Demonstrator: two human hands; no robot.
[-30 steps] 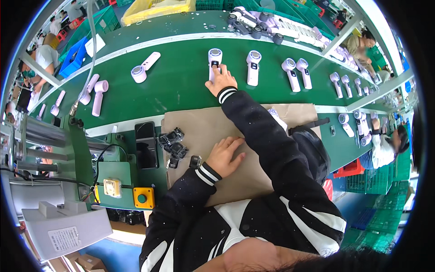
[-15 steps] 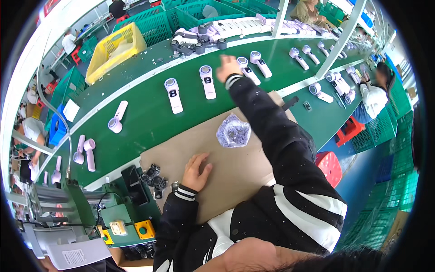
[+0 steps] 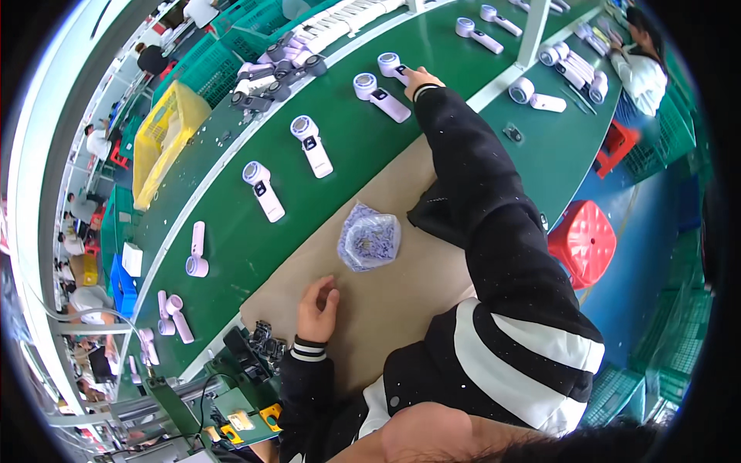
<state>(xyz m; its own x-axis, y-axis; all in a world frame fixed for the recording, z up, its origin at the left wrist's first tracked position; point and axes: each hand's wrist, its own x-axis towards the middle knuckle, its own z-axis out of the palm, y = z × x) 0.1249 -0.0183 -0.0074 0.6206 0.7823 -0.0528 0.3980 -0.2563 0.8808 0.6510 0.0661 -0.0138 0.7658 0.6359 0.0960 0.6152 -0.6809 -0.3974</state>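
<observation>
Stretched out far ahead, my right hand [image 3: 423, 80] closes on the handle end of a lavender handheld fan [image 3: 389, 63] with a round head and a dark display. The fan lies on the green belt, and the hand covers its lower part. Just nearer lies another lavender fan [image 3: 392, 106], with two more, one [image 3: 315, 154] and another [image 3: 266, 199], to the left. My left hand [image 3: 315, 310] rests empty on the brown cardboard [image 3: 421, 285], fingers loosely curved and thumb apart. Between the hands sits a clear plastic bag of small purple pieces [image 3: 370, 241].
Beyond the belt are dark and lavender parts [image 3: 270, 81] in a heap and a yellow crate [image 3: 147, 174]. At the lower left stand black parts [image 3: 266, 339] and a green machine [image 3: 231, 405]. A red stool [image 3: 590, 243] is at the right; a co-worker [image 3: 641, 77] sits beyond.
My right hand has moved from above the belt onto a fan's handle. The view has turned and shifted right. My left hand stays on the cardboard.
</observation>
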